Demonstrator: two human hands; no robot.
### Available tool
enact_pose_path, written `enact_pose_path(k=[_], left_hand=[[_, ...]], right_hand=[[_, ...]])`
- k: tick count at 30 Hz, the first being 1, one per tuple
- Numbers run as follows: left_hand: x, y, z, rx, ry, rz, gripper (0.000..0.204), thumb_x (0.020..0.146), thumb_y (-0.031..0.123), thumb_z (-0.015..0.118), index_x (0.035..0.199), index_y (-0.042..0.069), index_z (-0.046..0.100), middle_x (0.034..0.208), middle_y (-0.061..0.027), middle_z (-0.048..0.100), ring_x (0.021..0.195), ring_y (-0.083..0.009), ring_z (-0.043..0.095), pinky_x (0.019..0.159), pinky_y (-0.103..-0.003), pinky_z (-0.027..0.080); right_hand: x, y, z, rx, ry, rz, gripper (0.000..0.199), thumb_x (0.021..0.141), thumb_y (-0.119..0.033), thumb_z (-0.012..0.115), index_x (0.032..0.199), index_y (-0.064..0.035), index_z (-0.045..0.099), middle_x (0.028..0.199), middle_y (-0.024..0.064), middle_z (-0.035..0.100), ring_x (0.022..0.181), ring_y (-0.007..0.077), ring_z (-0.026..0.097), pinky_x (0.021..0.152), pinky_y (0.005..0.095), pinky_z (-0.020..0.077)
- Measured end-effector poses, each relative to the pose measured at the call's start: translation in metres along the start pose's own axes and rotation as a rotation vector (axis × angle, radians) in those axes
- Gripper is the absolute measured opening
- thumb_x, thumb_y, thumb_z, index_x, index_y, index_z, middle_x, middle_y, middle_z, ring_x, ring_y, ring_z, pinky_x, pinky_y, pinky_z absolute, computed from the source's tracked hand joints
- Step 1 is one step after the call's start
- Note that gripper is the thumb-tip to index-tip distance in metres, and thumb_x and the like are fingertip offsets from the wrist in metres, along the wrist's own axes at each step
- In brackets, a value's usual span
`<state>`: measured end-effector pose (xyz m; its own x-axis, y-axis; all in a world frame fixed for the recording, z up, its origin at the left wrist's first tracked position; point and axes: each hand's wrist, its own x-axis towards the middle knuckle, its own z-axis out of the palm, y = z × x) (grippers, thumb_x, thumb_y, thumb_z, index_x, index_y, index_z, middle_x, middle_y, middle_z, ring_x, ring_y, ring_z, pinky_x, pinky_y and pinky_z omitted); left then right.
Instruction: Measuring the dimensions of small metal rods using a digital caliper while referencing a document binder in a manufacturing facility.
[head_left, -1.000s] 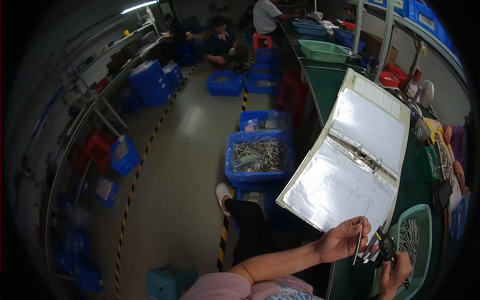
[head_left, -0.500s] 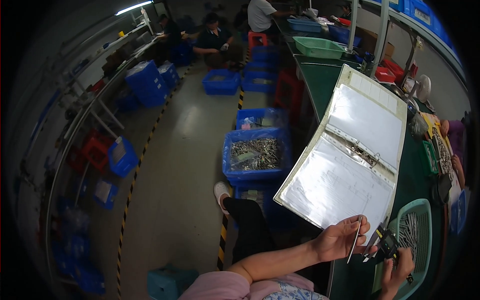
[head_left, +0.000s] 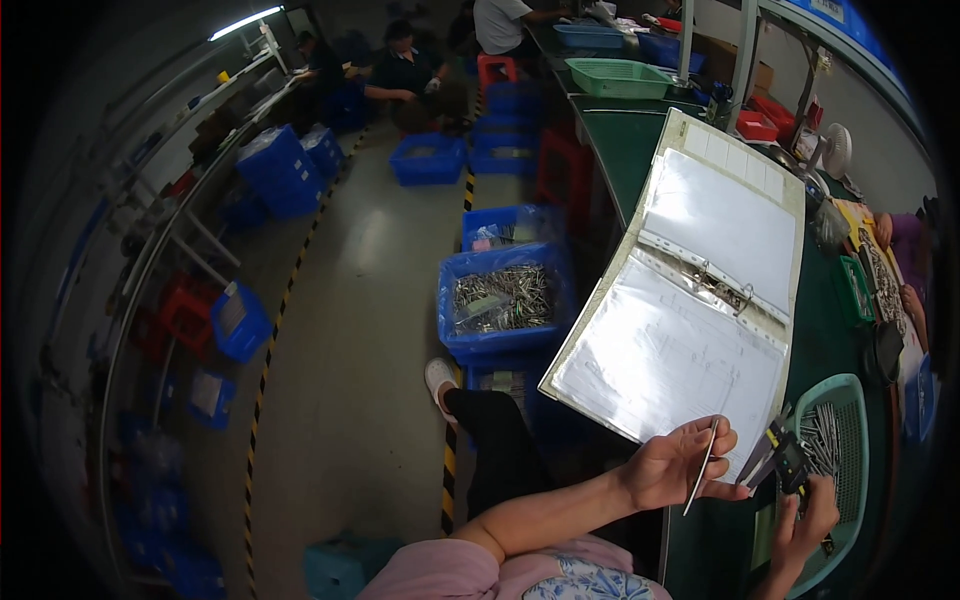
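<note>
Green surface (head_left: 625,150) runs down the right of the frame, with an open binder (head_left: 690,300) right of centre. Lower right sits a teal basket (head_left: 850,400) of metal pins. Left hand (head_left: 675,465) — fingers pinching a thin rod (head_left: 703,468) — is beside the right hand (head_left: 805,520), closed on a caliper (head_left: 785,458).
</note>
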<state>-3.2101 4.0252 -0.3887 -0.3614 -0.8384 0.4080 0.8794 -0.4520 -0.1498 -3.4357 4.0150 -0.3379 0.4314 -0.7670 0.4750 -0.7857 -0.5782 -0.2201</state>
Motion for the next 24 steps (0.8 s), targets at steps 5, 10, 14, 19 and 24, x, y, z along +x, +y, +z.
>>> enact_pose_path(k=[5,10,14,19,24], left_hand=[[-0.001,0.001,-0.008,0.175,0.090,-0.052,0.016,0.084,0.016,0.051,0.088,0.003,0.043,0.080,-0.0046,0.042,0.069,-0.0151,0.053,0.080,-0.044,0.048],[-0.012,0.032,-0.013,0.571,0.356,0.194,0.012,0.087,0.012,0.043,0.094,0.003,0.043,0.088,-0.0063,0.046,0.081,-0.0188,0.054,0.078,-0.041,0.049],[-0.013,0.036,-0.013,0.742,0.496,0.332,0.011,0.087,0.007,0.042,0.097,0.003,0.045,0.091,-0.0084,0.051,0.081,-0.0191,0.057,0.069,-0.034,0.052],[-0.013,0.020,-0.013,0.800,0.510,0.320,0.012,0.087,0.006,0.043,0.098,0.002,0.044,0.091,-0.0099,0.051,0.084,-0.0214,0.057,0.066,-0.032,0.054],[-0.013,0.015,-0.012,0.870,0.540,0.336,0.013,0.086,0.005,0.043,0.099,0.002,0.044,0.091,-0.0105,0.051,0.085,-0.0222,0.058,0.065,-0.031,0.055]], right_hand=[[-0.005,0.008,-0.013,-0.034,0.242,0.234,0.026,0.081,-0.022,0.049,0.081,0.0039,0.047,0.063,0.0106,0.038,0.050,0.0210,0.037,0.043,0.0315,0.0262],[0.024,-0.004,-0.013,-0.161,0.285,0.044,0.033,0.067,-0.028,0.064,0.069,0.0020,0.052,0.055,0.0116,0.043,0.046,0.0243,0.043,0.042,0.0307,0.0318],[0.024,0.005,-0.010,-0.315,0.303,0.072,0.038,0.057,-0.038,0.070,0.058,-0.0069,0.048,0.050,0.0046,0.041,0.041,0.0208,0.042,0.039,0.0295,0.0318],[0.010,0.009,-0.016,-0.382,0.305,0.077,0.038,0.056,-0.040,0.070,0.057,-0.0090,0.048,0.050,0.0029,0.042,0.040,0.0191,0.043,0.037,0.0287,0.0313],[0.005,0.008,-0.015,-0.327,0.325,0.078,0.038,0.057,-0.041,0.069,0.060,-0.0088,0.049,0.052,0.0020,0.042,0.043,0.0189,0.045,0.039,0.0286,0.0324]])
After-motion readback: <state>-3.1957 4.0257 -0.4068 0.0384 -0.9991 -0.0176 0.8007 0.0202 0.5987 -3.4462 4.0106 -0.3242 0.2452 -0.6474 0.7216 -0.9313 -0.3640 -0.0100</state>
